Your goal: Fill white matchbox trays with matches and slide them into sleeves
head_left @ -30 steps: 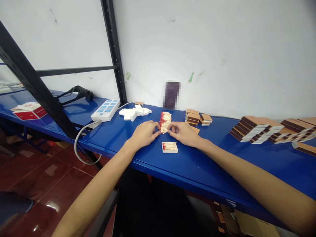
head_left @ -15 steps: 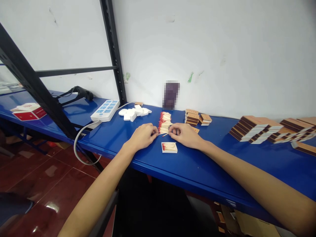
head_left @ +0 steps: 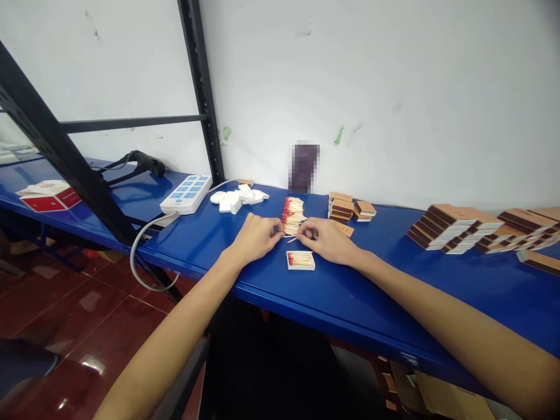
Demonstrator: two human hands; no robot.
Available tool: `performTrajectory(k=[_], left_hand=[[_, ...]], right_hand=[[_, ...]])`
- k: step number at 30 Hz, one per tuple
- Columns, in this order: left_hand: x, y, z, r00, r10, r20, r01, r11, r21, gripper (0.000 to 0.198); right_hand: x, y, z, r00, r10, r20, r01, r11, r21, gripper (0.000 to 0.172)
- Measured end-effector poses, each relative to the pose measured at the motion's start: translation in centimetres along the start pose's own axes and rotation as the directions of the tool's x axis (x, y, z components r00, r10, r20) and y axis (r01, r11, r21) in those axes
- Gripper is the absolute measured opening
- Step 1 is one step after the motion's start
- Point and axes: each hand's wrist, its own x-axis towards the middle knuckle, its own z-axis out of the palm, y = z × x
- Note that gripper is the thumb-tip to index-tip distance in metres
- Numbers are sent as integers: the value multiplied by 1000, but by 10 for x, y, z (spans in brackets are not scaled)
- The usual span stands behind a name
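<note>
A pile of red-headed matches point(head_left: 293, 214) lies on the blue table point(head_left: 376, 297) between my two hands. My left hand point(head_left: 263, 236) is at the pile's left edge, its fingers curled together; what they pinch is too small to make out. On the right side, my right hand point(head_left: 321, 236) has its fingertips closed by the near end of the pile, beside a loose match point(head_left: 291, 240). Just in front of both hands sits an open white matchbox tray point(head_left: 301, 267), partly filled with matches, heads to the left.
Stacked matchboxes point(head_left: 450, 224) stand at the right, and a smaller group point(head_left: 341, 207) behind my right hand. White pieces point(head_left: 236, 199), a power strip point(head_left: 187, 194) with its cable, a black shelf post point(head_left: 203, 87) and a red-white box point(head_left: 50, 195) are at the left.
My left hand has shifted slightly right and up against the matches. My right hand has barely moved, and the loose match by its fingertips lies at a slightly different spot.
</note>
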Motion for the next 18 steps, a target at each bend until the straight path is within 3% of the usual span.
performTrajectory(k=[5, 10, 18], left_hand=[[-6, 1, -3, 996, -92, -5, 92, 995, -47, 21], [-4, 5, 0, 998, -24, 50, 25, 1000, -8, 27], [-3, 3, -1, 995, 13, 100, -6, 997, -73, 18]], right_hand=[[-1, 1, 2, 999, -10, -40, 9, 999, -33, 11], [-2, 1, 2, 996, 10, -86, -12, 1000, -23, 11], [-2, 1, 2, 996, 12, -89, -13, 1000, -5, 15]])
